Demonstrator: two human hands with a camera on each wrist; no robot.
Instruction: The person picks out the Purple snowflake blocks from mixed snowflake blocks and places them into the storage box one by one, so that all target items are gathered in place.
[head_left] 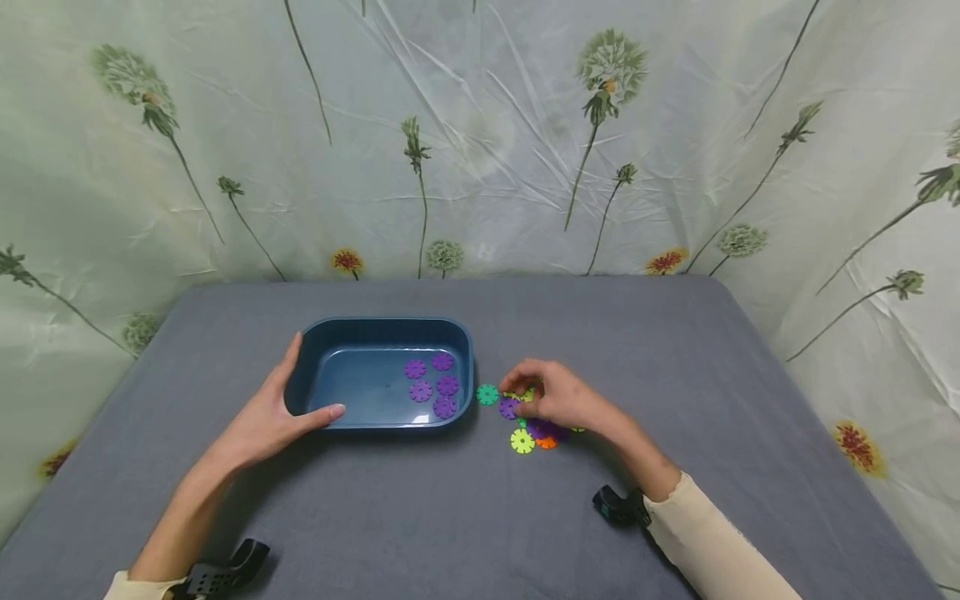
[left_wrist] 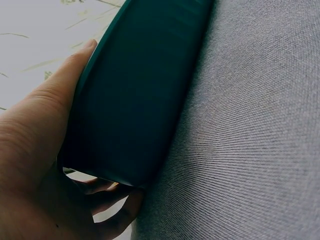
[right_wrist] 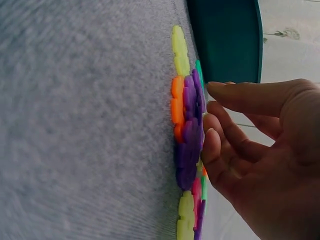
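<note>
A blue plastic tub (head_left: 356, 387) stands on the grey cloth, with several purple notched discs (head_left: 447, 385) lying in its right part. My left hand (head_left: 272, 419) grips the tub's left end, thumb over the front rim and fingers round the side. Just right of the tub, my right hand (head_left: 555, 393) is over a loose pile of notched discs, its fingertips close to a purple disc (head_left: 508, 407). The right wrist view shows a gap between thumb and fingers, and no disc held there can be made out. The palm hides part of the pile.
Beside the tub's right wall lies a green disc (head_left: 487, 394). At the pile's front are a yellow disc (head_left: 522, 441) and an orange disc (head_left: 547, 442). A flower-printed curtain (head_left: 495, 150) hangs behind the table (head_left: 420, 517).
</note>
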